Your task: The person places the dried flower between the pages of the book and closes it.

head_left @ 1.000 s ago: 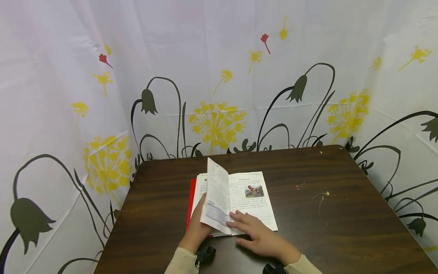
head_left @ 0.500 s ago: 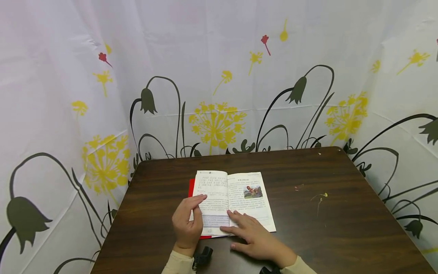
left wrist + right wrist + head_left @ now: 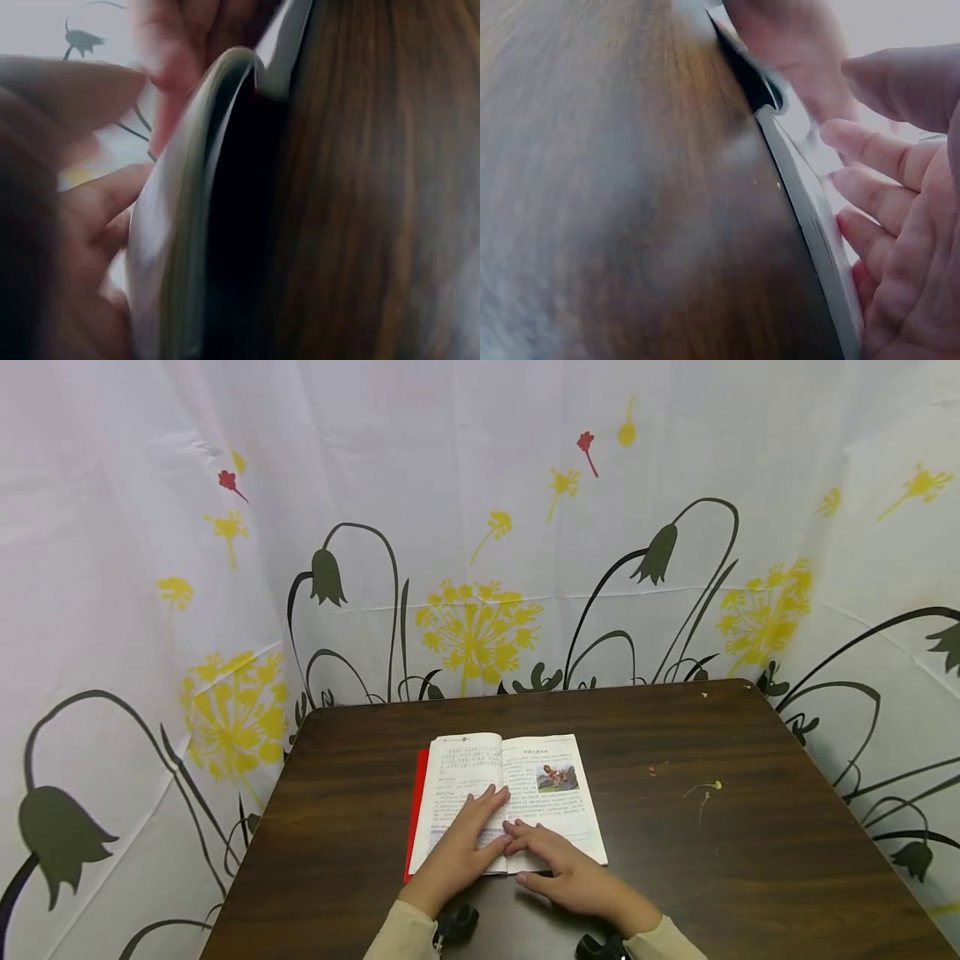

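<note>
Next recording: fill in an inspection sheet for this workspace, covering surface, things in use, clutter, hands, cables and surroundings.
Surface: dark wood-grain table.
Things in use: book, lying open on the table; red edge showing along its left side; colour picture on the right page.
Clutter: small yellow and reddish bits right of the book; loose scraps or marks, too small to tell.
Left hand: laid on the left page, fingers reaching the fold.
Right hand: fingers on the book near the fold.
Cables: nothing seen.
Surroundings: white curtain with flower prints behind and beside the table.
</note>
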Demonstrator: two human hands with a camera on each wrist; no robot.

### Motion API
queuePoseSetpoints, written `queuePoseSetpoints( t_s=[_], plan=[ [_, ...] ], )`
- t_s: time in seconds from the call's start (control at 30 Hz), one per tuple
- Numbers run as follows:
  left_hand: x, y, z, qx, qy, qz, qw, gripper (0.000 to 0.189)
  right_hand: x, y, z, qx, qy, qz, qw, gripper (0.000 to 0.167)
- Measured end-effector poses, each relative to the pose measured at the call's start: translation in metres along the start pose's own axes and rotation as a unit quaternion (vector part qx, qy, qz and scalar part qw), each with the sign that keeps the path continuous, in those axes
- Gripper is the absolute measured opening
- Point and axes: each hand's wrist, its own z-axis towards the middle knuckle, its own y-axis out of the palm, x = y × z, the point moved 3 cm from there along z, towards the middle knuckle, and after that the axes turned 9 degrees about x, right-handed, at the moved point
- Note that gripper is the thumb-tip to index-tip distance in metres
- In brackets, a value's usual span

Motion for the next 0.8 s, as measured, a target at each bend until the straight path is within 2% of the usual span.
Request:
queuePoseSetpoints(
  t_s=[0.1,0.23,0.57,0.7,0.8],
  plan=[
    [-0.006,0.005,0.0,-0.037,0.006,0.038,0.9986,0.075,-0.002,-0.001,0.0,0.003,-0.014,-0.011,0.9998,0.023],
    [-0.006,0.005,0.0,-0.054,0.019,0.049,0.9972,0.072,-0.005,-0.001,-0.001,0.008,-0.027,-0.029,0.9992,0.016],
    [-0.006,0.006,0.0,-0.058,0.017,0.054,0.9967,0.068,-0.004,-0.002,-0.004,0.004,-0.031,-0.062,0.9976,0.016],
    [-0.007,0.005,0.0,-0.052,0.0,0.048,0.9975,0.076,-0.004,-0.01,-0.007,0.003,-0.032,-0.072,0.9969,0.016],
    [-0.008,0.004,0.0,-0.051,-0.018,0.044,0.9976,0.081,-0.003,-0.025,-0.007,0.023,-0.033,-0.071,0.9967,0.018]
  ],
)
